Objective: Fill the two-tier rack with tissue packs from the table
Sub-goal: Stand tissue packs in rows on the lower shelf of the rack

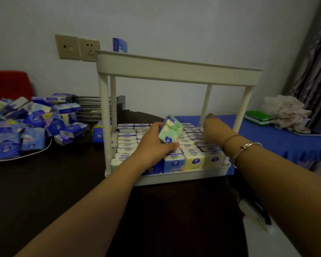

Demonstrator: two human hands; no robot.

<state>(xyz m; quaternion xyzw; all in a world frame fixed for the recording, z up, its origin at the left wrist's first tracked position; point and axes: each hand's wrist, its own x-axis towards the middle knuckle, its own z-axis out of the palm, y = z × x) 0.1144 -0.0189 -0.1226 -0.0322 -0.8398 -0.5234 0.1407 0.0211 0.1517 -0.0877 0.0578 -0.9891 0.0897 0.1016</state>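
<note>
Risk here centres on the green tissue pack, pinched at its lower end between thumb and curled fingers of the left hand and held tilted above the packed rows on the lower tier of the white two-tier rack. Looks, as a judgement, like a search for a slot in rows already standing tight from front rim to back. Could jam if pushed down at this tilt: one corner catching on the neighbouring tops, buckling the soft wrapper or shoving a row out of line. Could also slip, given a grip on one end only, and land flat across the row tops.

Right hand reaching in near the back right post, fingers stretched forward and resting on the tops of the right-hand rows, holding nothing. Pressing too hard there could tip the front-edge packs over the low rim. Bangle on that wrist sits close to the front right post and could knock it on the way out.

Upper tier nearly untouched, judging by the single blue pack showing above its back left corner. Loose pile of packs waiting at the left edge of the dark table, so plenty left to do.
</note>
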